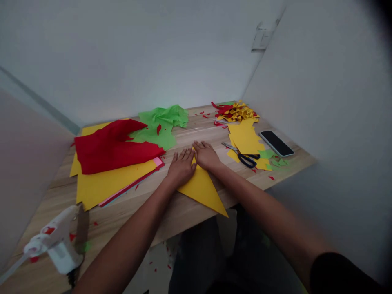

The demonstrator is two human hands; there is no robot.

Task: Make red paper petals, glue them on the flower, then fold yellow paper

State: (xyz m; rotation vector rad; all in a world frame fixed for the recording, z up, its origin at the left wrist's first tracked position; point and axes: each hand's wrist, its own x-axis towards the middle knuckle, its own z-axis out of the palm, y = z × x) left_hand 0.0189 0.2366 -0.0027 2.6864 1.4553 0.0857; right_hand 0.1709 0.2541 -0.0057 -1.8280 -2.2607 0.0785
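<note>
A yellow sheet of paper (203, 190), triangular in outline, lies at the table's front edge with one pointed corner jutting past it. My left hand (181, 168) rests flat on its upper left side, fingers stretched forward. Against its top corner, my right hand (206, 155) presses with fingers extended, the fingertips close to those of my left hand. Both palms hide the upper part of the paper. To the right of my right hand lie scissors (246, 158) with dark handles, blades slightly apart.
Red crepe paper (113, 149), green crepe paper (165, 120) and stacked yellow sheets (113, 183) cover the left. A white glue gun (59, 241) stands front left. Yellow pieces (245, 136), a fringed yellow-and-red bundle (237, 111) and a phone (276, 143) lie right. Walls border the table (147, 208).
</note>
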